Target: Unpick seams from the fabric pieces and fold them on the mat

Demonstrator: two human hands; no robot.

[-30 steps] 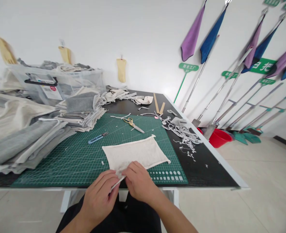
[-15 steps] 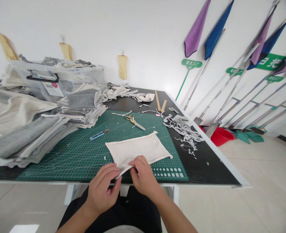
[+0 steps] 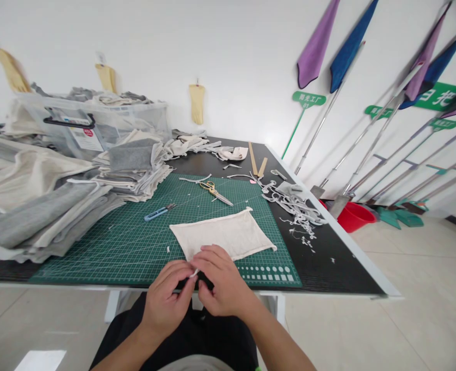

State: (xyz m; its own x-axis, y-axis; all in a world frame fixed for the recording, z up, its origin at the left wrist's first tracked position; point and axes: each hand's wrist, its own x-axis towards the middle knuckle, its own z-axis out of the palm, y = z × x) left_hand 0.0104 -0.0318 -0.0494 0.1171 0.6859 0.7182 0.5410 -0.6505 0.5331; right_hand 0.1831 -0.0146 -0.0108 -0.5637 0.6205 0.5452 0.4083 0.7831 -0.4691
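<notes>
A cream cloth pouch point(image 3: 222, 236) lies flat on the green cutting mat point(image 3: 135, 242), near the table's front edge. My left hand point(image 3: 168, 296) and my right hand point(image 3: 220, 281) meet at its near corner, and both pinch the pouch's white drawstring end point(image 3: 194, 272) between their fingertips. Gold-handled scissors point(image 3: 215, 192) lie on the mat behind the pouch. To the left of the pouch rests a small blue snipper point(image 3: 158, 212).
Stacks of grey and cream cloth point(image 3: 46, 201) fill the table's left side, with a clear bin point(image 3: 84, 126) of cloth behind. White cord scraps point(image 3: 295, 211) litter the right side. Two wooden sticks point(image 3: 256, 165) lie at the back. Mops point(image 3: 347, 139) lean on the right wall beside a red bucket point(image 3: 355, 216).
My hands have drawn closer together at the pouch's near corner; the lifted edge is down and only the short cord end shows between my fingers. The view has shifted slightly.
</notes>
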